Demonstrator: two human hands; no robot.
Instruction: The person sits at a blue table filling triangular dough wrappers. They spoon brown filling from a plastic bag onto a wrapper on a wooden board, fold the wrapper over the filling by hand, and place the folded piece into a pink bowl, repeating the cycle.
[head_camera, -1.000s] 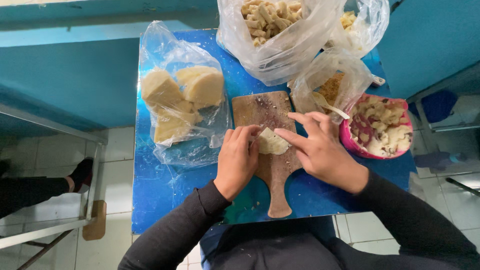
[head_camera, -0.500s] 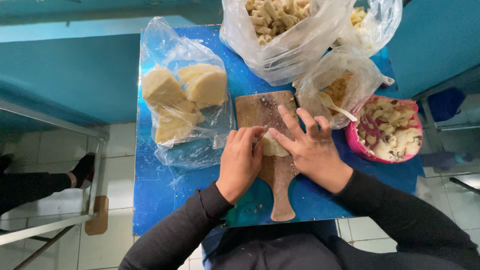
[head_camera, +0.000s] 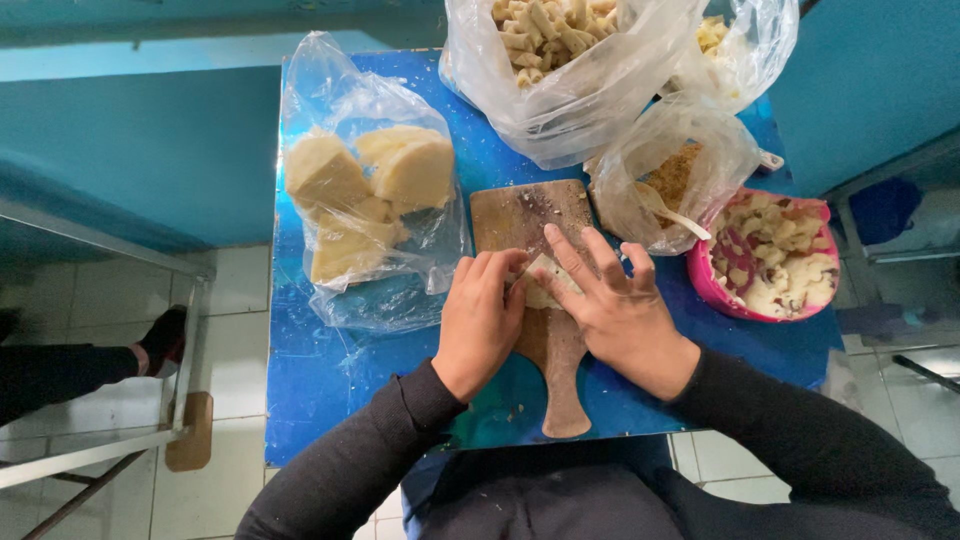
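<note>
Since a second ago, both hands have closed in over the pale dough piece (head_camera: 540, 290), covering more of it. It lies mid-way down the wooden paddle board (head_camera: 530, 215), whose long axis runs toward the person. Left hand (head_camera: 482, 322) curls against its left edge; right hand (head_camera: 612, 305) presses flat, fingers spread, across it. Beneath is a blue table (head_camera: 320, 370), crowded by a bag of dough blocks (head_camera: 365, 190) and a pink bowl (head_camera: 720, 300).

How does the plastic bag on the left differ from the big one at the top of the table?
The left bag lies flat and holds a few big, smooth, pale yellow blocks; the top bag stands bunched up, full of many small beige sticks. The left bag sits apart beside the wooden board; the top bag crowds against other bags. Both are clear plastic on the blue table.
</note>
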